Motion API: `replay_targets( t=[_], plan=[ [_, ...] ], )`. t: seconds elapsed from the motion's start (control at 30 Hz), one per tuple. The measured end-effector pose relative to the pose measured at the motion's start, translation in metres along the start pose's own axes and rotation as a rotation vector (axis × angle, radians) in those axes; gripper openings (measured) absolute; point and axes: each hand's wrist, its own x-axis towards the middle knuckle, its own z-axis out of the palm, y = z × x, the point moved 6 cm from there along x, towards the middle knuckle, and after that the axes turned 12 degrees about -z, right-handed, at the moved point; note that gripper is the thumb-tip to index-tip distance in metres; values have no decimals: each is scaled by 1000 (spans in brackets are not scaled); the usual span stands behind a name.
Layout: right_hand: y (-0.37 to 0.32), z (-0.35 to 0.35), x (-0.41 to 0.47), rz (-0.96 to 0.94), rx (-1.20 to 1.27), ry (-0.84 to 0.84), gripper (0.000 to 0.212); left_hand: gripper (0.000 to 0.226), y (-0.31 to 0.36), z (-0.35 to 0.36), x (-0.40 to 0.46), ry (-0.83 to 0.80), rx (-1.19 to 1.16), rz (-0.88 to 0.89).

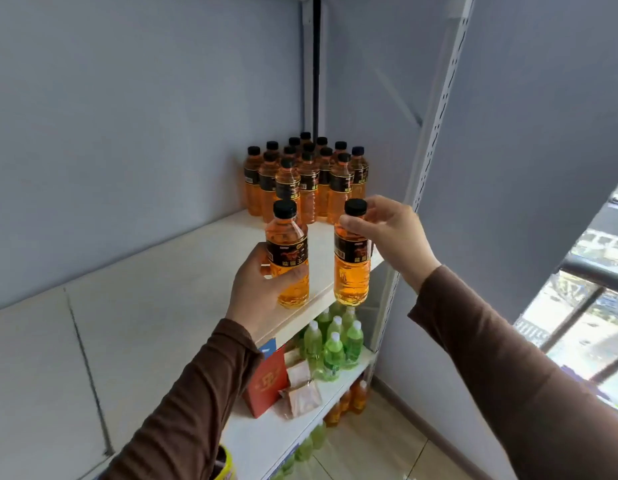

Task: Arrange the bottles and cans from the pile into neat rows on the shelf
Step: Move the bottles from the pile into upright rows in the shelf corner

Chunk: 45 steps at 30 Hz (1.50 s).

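Note:
My left hand (pixel 257 292) grips an amber drink bottle (pixel 287 258) with a black cap and black label by its lower body, over the white top shelf (pixel 182 271). A second, matching bottle (pixel 352 261) hangs by its neck from my right hand (pixel 390 233), with its base at the shelf's front edge. Behind them, at the shelf's far right corner, several of the same amber bottles (pixel 307 178) stand upright in rows.
The shelf below holds several green bottles (pixel 335 344), a red box (pixel 266 382) and small packets (pixel 302 393). More orange bottles (pixel 352 398) stand lower down. A slotted upright post (pixel 435 133) bounds the shelf's right side. A window (pixel 584 323) is at far right.

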Motion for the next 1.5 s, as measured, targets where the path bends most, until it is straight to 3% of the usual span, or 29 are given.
replay_targets(
  t=[0.17, 0.37, 0.6, 0.9, 1.1, 1.37, 1.5],
  plan=[
    [39, 4, 64, 1, -51, -44, 27, 52, -5, 22, 66, 2, -33, -35],
    [74, 23, 133, -53, -198, -135, 38, 51, -14, 35, 114, 39, -62, -65],
    [100, 47, 187, -228, -348, -228, 23, 57, -21, 53, 148, 119, -70, -98],
    [129, 59, 229, -417, -340, -378, 35, 60, -22, 87, 177, 301, -86, -188],
    [127, 54, 246, -592, -436, -348, 43, 65, -23, 101, 188, 429, -63, -208],
    [116, 56, 254, -731, -461, -456, 45, 67, -25, 102, 192, 518, 135, -193],
    [116, 61, 256, -724, -447, -578, 46, 65, -50, 105, 188, 446, 188, -226]
  ],
)
